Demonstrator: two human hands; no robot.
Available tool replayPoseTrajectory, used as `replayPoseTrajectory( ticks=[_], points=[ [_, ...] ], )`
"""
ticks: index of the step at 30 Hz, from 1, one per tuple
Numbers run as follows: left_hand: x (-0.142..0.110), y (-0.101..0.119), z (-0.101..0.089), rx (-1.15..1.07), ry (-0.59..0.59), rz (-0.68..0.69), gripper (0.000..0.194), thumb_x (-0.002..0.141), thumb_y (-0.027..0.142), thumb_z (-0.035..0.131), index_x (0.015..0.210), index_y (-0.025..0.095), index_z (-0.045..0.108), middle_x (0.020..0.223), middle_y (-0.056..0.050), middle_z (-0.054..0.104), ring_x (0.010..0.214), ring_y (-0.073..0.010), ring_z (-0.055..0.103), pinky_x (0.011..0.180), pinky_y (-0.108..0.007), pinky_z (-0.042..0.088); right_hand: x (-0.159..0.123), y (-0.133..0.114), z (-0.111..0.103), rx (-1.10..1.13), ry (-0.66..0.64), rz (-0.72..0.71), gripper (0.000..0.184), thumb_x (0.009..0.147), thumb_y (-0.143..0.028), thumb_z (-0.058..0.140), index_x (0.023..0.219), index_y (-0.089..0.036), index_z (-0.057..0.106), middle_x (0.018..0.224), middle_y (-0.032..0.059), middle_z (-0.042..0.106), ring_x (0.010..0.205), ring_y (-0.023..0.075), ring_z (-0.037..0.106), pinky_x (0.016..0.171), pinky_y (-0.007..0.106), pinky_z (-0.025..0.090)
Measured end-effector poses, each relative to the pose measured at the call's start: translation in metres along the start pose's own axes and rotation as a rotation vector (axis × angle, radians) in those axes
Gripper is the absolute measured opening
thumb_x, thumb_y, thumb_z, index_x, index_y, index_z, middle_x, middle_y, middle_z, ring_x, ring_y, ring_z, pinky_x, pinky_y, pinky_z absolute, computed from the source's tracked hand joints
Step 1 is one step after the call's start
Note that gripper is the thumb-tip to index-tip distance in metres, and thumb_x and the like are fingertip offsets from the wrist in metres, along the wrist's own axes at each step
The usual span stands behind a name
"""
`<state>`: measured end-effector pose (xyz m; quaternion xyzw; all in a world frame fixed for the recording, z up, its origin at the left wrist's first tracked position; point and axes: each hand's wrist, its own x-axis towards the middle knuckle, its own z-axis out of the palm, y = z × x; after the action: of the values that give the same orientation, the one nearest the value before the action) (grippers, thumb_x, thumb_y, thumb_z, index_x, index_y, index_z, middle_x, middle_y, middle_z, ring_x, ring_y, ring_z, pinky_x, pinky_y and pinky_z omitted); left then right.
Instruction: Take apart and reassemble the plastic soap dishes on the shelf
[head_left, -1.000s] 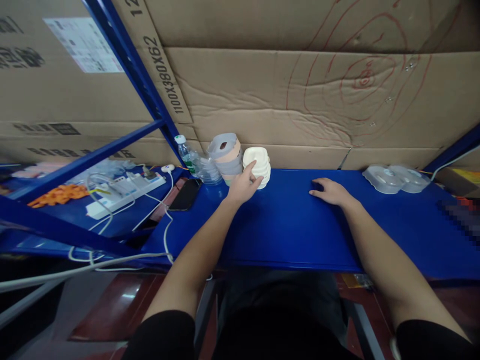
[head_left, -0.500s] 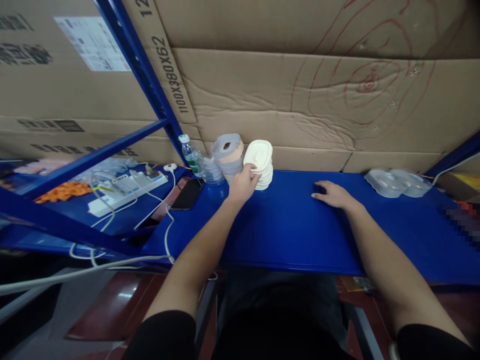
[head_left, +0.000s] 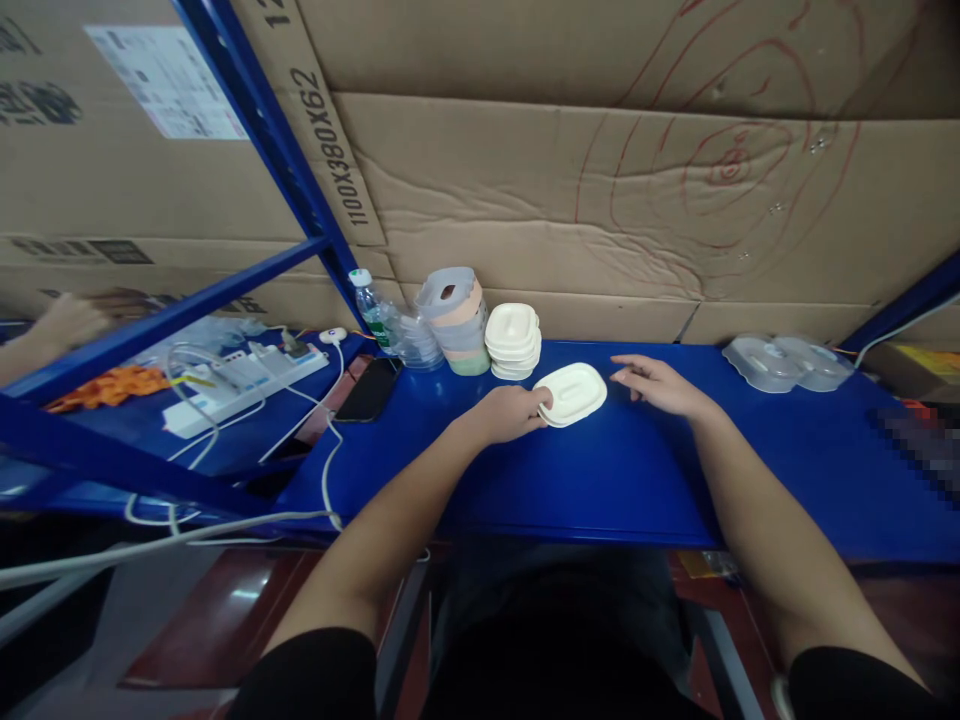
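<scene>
Between thumb and fingers my left hand (head_left: 514,412) grips the near-left edge of a cream-coloured lid (head_left: 577,392), rounded and oblong with a raised middle. The lid is held over the blue tabletop (head_left: 577,480). To its right is my right hand (head_left: 652,383), fingers stretched toward the lid's edge with a small gap between them. Behind my left hand stands a stack of several similar cream lids (head_left: 513,335). Left of that stack sit nested grey, peach and green containers (head_left: 454,325).
Clear plastic cups (head_left: 420,345), a water bottle (head_left: 367,305) and a black phone (head_left: 369,388) lie at the left. A clear two-part tray (head_left: 780,362) rests at the right. Beyond the blue frame are a power strip (head_left: 240,390), cables and another person's hand (head_left: 71,325).
My left hand has lifted one lid off the stack and brought it right and nearer to me. My right hand has shifted slightly left. Another person's hand has appeared at far left.
</scene>
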<state>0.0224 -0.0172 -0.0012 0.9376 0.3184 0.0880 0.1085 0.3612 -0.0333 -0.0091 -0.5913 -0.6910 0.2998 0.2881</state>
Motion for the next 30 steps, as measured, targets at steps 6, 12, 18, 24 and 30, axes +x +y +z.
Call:
replayPoseTrajectory(
  ticks=[6,12,18,24,30],
  points=[
    [-0.007,-0.014,-0.014,-0.336,-0.17,-0.076,0.039,0.075,0.049,0.085,0.102,0.023,0.073,0.077,0.001,0.074,0.07,-0.0174,0.068,0.064,-0.027,0.046,0.005,-0.001,0.026,-0.297,-0.143,-0.073,0.065,0.09,-0.048,0.069,0.148,-0.021,0.058,0.095,0.0075,0.077,0.084,0.0261,0.072,0.077,0.04,0.057],
    [-0.02,-0.057,-0.044,-0.339,0.797,-0.31,0.03,0.091,0.047,0.065,0.103,0.02,0.072,0.08,-0.002,0.069,0.071,-0.0159,0.063,0.069,-0.029,0.051,0.003,-0.004,0.029,-0.344,-0.142,-0.119,0.072,0.093,-0.057,0.066,0.154,-0.023,0.052,0.099,0.0084,0.077,0.086,0.0277,0.073,0.078,0.041,0.056],
    [-0.036,-0.101,-0.057,-0.035,1.184,-0.458,0.047,0.094,0.048,0.062,0.132,0.022,0.063,0.134,-0.015,0.059,0.127,-0.0308,0.059,0.103,-0.044,0.053,0.004,-0.007,0.03,-0.369,-0.15,-0.123,0.066,0.094,-0.057,0.063,0.148,-0.02,0.058,0.098,0.0095,0.077,0.087,0.0285,0.072,0.078,0.041,0.055],
    [-0.023,-0.096,-0.048,-0.004,0.969,-0.448,0.051,0.102,0.052,0.048,0.145,0.024,0.053,0.16,-0.017,0.039,0.145,-0.0325,0.048,0.114,-0.047,0.049,0.004,-0.007,0.03,-0.367,-0.134,-0.103,0.066,0.093,-0.057,0.064,0.147,-0.019,0.06,0.098,0.0094,0.077,0.085,0.0277,0.072,0.078,0.041,0.055],
    [-0.016,-0.116,-0.039,-0.092,1.075,-0.342,0.037,0.1,0.053,0.054,0.116,0.02,0.06,0.142,-0.017,0.053,0.116,-0.0264,0.064,0.097,-0.041,0.057,0.002,-0.012,0.029,-0.393,-0.145,-0.104,0.064,0.094,-0.054,0.064,0.147,-0.018,0.06,0.099,0.01,0.077,0.087,0.0282,0.072,0.08,0.04,0.054]
  ],
)
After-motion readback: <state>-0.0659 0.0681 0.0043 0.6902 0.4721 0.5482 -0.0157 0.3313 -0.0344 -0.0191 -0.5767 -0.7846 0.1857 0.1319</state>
